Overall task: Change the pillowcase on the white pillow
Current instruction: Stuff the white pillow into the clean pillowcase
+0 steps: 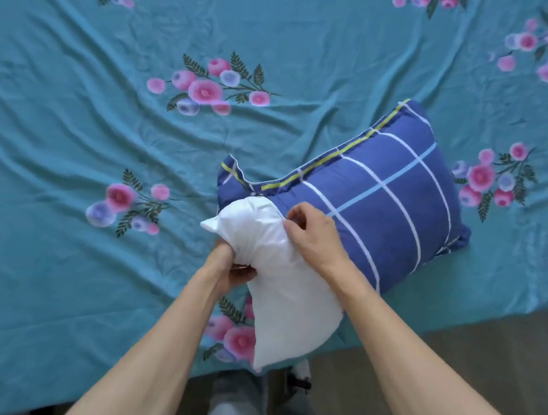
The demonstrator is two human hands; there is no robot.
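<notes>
A white pillow sticks halfway out of a blue checked pillowcase with a yellow-green stripe, lying on the bed near its front edge. The pillow's far half is hidden inside the case. My left hand grips the white pillow from the left side, fingers sunk into it. My right hand pinches the edge of the pillowcase opening where it meets the white pillow.
A teal bedsheet with pink flower prints covers the bed. The bed's front edge runs diagonally at lower right, with brown floor beyond it. My legs in light trousers stand at the bed's edge.
</notes>
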